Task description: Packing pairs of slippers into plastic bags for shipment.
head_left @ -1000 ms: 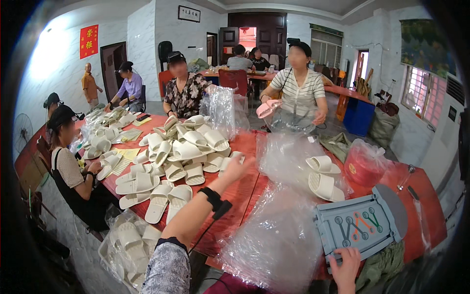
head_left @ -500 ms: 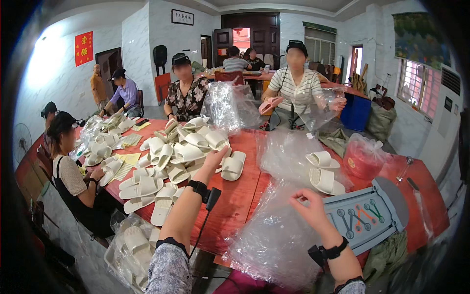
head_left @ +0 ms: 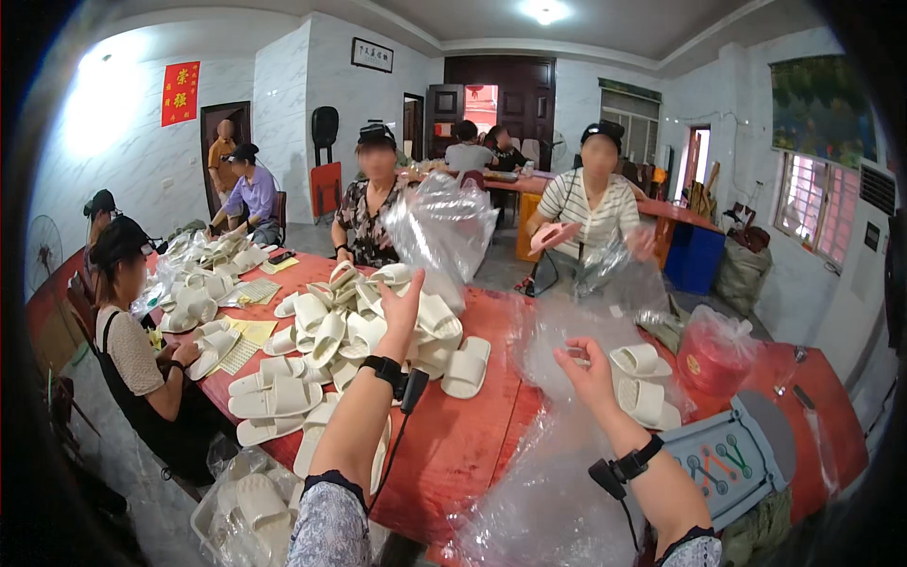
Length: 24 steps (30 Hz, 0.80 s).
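My left hand (head_left: 402, 314) is over the right part of a heap of cream slippers (head_left: 326, 333), its thumb and fingers apart with nothing visible between them. A single cream slipper (head_left: 465, 368) lies on the red table just right of the heap. My right hand (head_left: 588, 369) hovers above clear plastic bags (head_left: 543, 472), fingers loosely curled and apart, holding nothing that I can see. Close to its right is a pair of cream slippers (head_left: 644, 383), resting on plastic film. Both my wrists wear black straps with small devices.
A grey tray-like board (head_left: 723, 463) and a red bundle in clear plastic (head_left: 713, 354) occupy the table's right side. A bag of slippers (head_left: 260, 506) stands low at left. Across the table, one person handles a clear bag (head_left: 439, 227); another holds a pink slipper (head_left: 553, 238).
The view has tilted up a little. My left hand has lifted from the heap's right edge, fingers spreading. My right hand's fingers have loosened. Across the table, the clear bag has been raised.
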Each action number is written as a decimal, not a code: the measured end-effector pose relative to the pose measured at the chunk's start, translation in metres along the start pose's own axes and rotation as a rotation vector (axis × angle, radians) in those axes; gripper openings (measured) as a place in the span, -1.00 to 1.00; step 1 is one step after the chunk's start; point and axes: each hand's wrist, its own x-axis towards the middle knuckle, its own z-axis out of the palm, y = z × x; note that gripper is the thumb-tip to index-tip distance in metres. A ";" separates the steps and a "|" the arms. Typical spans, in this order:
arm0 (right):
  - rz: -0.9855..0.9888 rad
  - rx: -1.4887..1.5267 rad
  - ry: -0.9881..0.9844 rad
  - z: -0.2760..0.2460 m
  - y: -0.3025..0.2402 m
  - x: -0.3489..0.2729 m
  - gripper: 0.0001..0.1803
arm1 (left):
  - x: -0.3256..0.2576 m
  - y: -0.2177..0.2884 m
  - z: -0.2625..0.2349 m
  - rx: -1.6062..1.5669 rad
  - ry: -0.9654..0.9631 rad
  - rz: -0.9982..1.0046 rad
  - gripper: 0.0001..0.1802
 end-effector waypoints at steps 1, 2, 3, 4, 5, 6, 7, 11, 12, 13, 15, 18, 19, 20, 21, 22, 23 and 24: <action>-0.004 0.003 0.002 0.005 0.004 0.004 -0.64 | 0.013 0.003 0.000 -0.008 0.010 0.006 0.38; -0.016 0.002 -0.002 0.008 0.008 0.006 -0.64 | 0.027 0.007 0.001 0.035 0.070 0.033 0.38; 0.014 -0.032 -0.028 0.013 0.006 0.003 -0.64 | 0.041 0.010 -0.003 0.084 0.138 0.057 0.39; 0.045 -0.064 -0.057 0.018 0.004 -0.003 -0.65 | 0.060 0.013 -0.011 0.081 0.209 0.095 0.37; 0.080 -0.030 -0.090 0.023 0.004 -0.011 -0.65 | 0.079 0.016 -0.020 0.106 0.270 -0.047 0.36; 0.127 -0.040 -0.073 0.006 0.014 -0.016 -0.66 | 0.076 0.032 0.003 -0.162 0.157 -0.197 0.35; 0.113 -0.074 -0.058 -0.011 0.023 -0.025 -0.67 | 0.073 0.049 0.021 -0.424 0.047 -0.345 0.34; 0.029 -0.085 -0.206 0.001 0.007 -0.065 -0.71 | 0.170 -0.028 -0.050 -0.363 -0.061 -0.404 0.44; 0.045 -0.134 -0.160 -0.021 0.014 -0.071 -0.71 | 0.169 -0.038 -0.035 -0.254 -0.471 -0.473 0.35; 0.052 -0.176 -0.147 -0.031 0.017 -0.077 -0.75 | 0.166 -0.047 -0.023 -0.263 -0.480 -0.475 0.35; 0.055 -0.220 -0.134 -0.050 0.020 -0.089 -0.78 | 0.160 -0.058 0.004 0.194 -0.244 -0.272 0.48; 0.098 -0.275 -0.127 -0.083 0.014 -0.103 -0.83 | 0.149 -0.047 0.045 -0.074 -0.311 -0.271 0.44; 0.111 -0.276 -0.086 -0.089 0.011 -0.108 -0.85 | 0.147 -0.049 0.048 -0.132 -0.387 -0.155 0.41; 0.123 -0.277 -0.045 -0.094 0.012 -0.112 -0.87 | 0.144 -0.051 0.054 -0.130 -0.391 -0.158 0.41; 0.124 -0.279 -0.037 -0.101 0.016 -0.117 -0.87 | 0.143 -0.049 0.062 0.068 -0.283 -0.006 0.35; 0.185 -0.229 0.011 -0.108 0.022 -0.124 -0.89 | 0.140 -0.050 0.069 0.265 -0.170 0.144 0.30; 0.244 -0.180 0.061 -0.112 0.026 -0.131 -0.91 | 0.137 -0.050 0.077 0.458 -0.055 0.295 0.26; 0.248 -0.193 0.080 -0.118 0.025 -0.136 -0.91 | 0.128 -0.047 0.091 0.443 -0.074 0.296 0.26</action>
